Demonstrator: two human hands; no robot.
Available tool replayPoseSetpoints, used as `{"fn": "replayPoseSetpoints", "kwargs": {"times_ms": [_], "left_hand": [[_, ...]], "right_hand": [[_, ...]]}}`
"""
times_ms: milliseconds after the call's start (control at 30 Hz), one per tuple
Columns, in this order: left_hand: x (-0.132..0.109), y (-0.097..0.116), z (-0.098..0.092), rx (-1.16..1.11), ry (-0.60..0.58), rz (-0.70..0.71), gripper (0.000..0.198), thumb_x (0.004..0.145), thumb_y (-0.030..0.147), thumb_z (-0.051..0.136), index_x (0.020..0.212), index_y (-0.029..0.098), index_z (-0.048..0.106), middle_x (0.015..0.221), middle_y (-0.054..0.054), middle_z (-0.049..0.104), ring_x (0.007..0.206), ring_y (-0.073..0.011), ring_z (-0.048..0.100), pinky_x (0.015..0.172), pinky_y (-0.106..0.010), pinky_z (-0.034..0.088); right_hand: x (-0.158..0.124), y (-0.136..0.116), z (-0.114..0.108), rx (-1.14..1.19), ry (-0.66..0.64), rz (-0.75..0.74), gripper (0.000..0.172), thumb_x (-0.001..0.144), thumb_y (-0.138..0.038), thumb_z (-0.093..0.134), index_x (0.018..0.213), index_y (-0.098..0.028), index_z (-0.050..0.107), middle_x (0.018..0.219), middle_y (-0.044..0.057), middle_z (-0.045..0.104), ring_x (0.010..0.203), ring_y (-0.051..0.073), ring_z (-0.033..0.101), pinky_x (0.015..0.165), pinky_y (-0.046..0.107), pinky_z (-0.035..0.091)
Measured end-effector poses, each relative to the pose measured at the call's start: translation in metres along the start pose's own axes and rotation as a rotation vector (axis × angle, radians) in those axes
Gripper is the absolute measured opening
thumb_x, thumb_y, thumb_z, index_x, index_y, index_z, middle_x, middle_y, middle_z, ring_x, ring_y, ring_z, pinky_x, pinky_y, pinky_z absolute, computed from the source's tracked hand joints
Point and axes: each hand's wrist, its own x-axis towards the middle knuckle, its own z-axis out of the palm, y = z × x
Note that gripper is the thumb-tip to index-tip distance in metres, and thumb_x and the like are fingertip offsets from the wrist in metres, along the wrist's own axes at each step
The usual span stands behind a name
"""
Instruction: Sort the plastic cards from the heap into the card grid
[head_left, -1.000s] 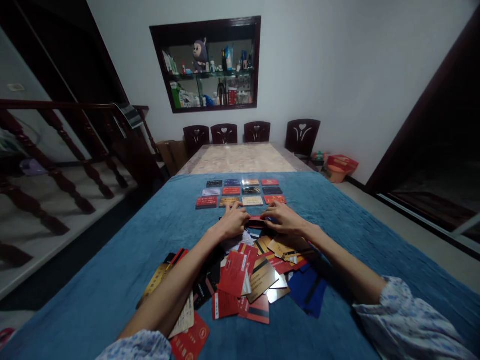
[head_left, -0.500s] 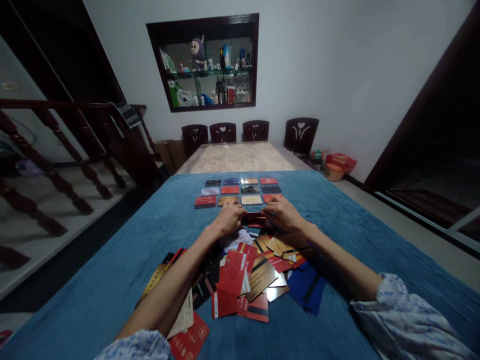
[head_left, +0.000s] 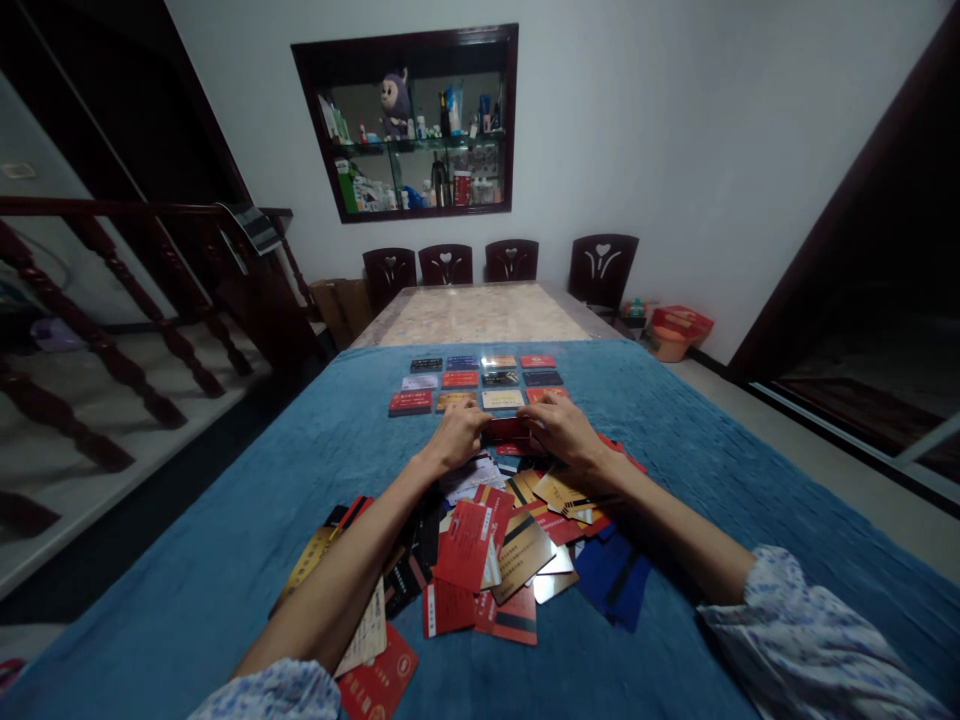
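Between my two hands is a red card or small stack of cards [head_left: 505,430], tilted up so its face shows. My left hand [head_left: 459,438] pinches its left end, and my right hand [head_left: 561,430] grips the right end; how many cards are in it I cannot tell. Just beyond lie neat rows of card stacks, among them a cream stack [head_left: 502,400] and a dark red stack [head_left: 410,402]. A loose heap of cards spreads below my hands, with a red card [head_left: 469,545], a gold card [head_left: 525,550] and blue cards [head_left: 615,575].
A blue cloth [head_left: 300,440] covers the near part of the table, with the bare stone-patterned top [head_left: 487,312] beyond. Dark chairs [head_left: 604,270] stand at the far end. A wooden railing [head_left: 112,270] runs along the left.
The red card or stack between my hands has tipped, so more of its red face shows. Both hands have stayed nearly in place, the right one shifting slightly left.
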Motion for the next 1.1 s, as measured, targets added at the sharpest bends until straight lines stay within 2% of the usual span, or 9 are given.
{"fn": "replayPoseSetpoints", "kwargs": {"times_ms": [100,267,467,633,900,1100], "left_hand": [[0.0,-0.001,0.002,-0.013,0.01,-0.011,0.039,0.08,0.002,0.05,0.108,0.018,0.072,0.096,-0.009,0.072,0.108,-0.027,0.056,0.092,-0.039,0.044],[-0.001,0.001,0.003,-0.036,0.07,-0.052,0.042,0.084,0.005,0.05,0.121,0.018,0.065,0.106,-0.011,0.066,0.107,-0.0256,0.058,0.093,-0.038,0.045],[-0.002,0.004,0.003,0.004,0.074,-0.08,0.03,0.086,0.007,0.048,0.109,0.018,0.062,0.1,-0.01,0.063,0.098,-0.0249,0.058,0.089,-0.037,0.046],[-0.003,0.008,0.003,0.048,0.062,-0.103,0.027,0.085,0.006,0.044,0.104,0.018,0.06,0.096,-0.011,0.062,0.095,-0.0257,0.057,0.085,-0.036,0.046],[-0.004,0.014,0.003,0.107,0.022,-0.141,0.032,0.086,0.007,0.045,0.114,0.018,0.056,0.107,-0.012,0.065,0.105,-0.0279,0.056,0.09,-0.039,0.042],[-0.003,0.017,0.004,0.119,0.024,-0.182,0.035,0.086,0.008,0.042,0.117,0.018,0.054,0.103,-0.013,0.066,0.102,-0.0291,0.058,0.089,-0.041,0.041]], "right_hand": [[-0.001,-0.002,0.0,-0.008,0.005,0.035,0.028,0.091,-0.017,0.055,0.116,-0.017,0.069,0.094,0.011,0.067,0.089,0.021,0.056,0.08,0.029,0.042],[-0.002,-0.002,0.003,-0.019,0.019,0.017,0.027,0.092,-0.015,0.052,0.113,-0.018,0.067,0.093,0.01,0.065,0.088,0.021,0.054,0.078,0.029,0.041],[-0.003,-0.003,0.006,-0.033,0.022,0.011,0.029,0.089,-0.012,0.052,0.114,-0.019,0.066,0.094,0.01,0.068,0.089,0.022,0.055,0.079,0.029,0.041],[-0.004,-0.008,0.008,-0.079,-0.016,0.021,0.038,0.086,-0.011,0.053,0.122,-0.017,0.062,0.098,0.011,0.07,0.091,0.024,0.055,0.079,0.031,0.04],[-0.006,-0.012,0.014,-0.113,-0.061,0.046,0.047,0.086,-0.018,0.058,0.133,-0.019,0.054,0.115,0.013,0.069,0.105,0.027,0.056,0.087,0.035,0.037],[-0.001,-0.014,0.016,-0.132,-0.095,0.073,0.049,0.086,-0.018,0.06,0.134,-0.019,0.053,0.119,0.014,0.067,0.108,0.028,0.055,0.087,0.036,0.036]]}}
